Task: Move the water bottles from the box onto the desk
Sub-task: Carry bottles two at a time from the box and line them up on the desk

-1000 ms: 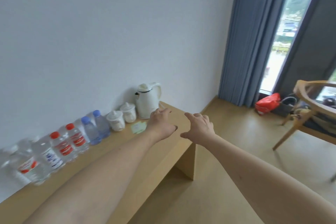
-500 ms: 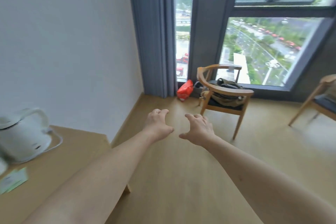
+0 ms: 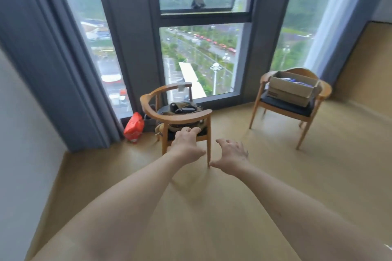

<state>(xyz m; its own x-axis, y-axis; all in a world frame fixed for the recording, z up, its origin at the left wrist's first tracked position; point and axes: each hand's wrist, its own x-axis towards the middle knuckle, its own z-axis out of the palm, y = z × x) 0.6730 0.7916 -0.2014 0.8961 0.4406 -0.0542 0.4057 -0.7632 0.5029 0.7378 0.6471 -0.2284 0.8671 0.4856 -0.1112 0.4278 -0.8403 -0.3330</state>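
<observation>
Box (image 3: 291, 89) on far chair (image 3: 305, 110), label unreadable; both hands (image 3: 188, 144) loose, empty.

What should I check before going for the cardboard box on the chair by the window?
1. Left hand free, fingers loosely curled, holding nothing: ok.
2. Right hand free, fingers relaxed: ok.
3. Brown cardboard box in view, resting on the right wooden armchair: ok.
4. Box top open: ok.
5. Bottles left inside: cannot tell, only blurred dark blue shapes.
6. Bare wooden floor between hands and that chair: ok.
</observation>
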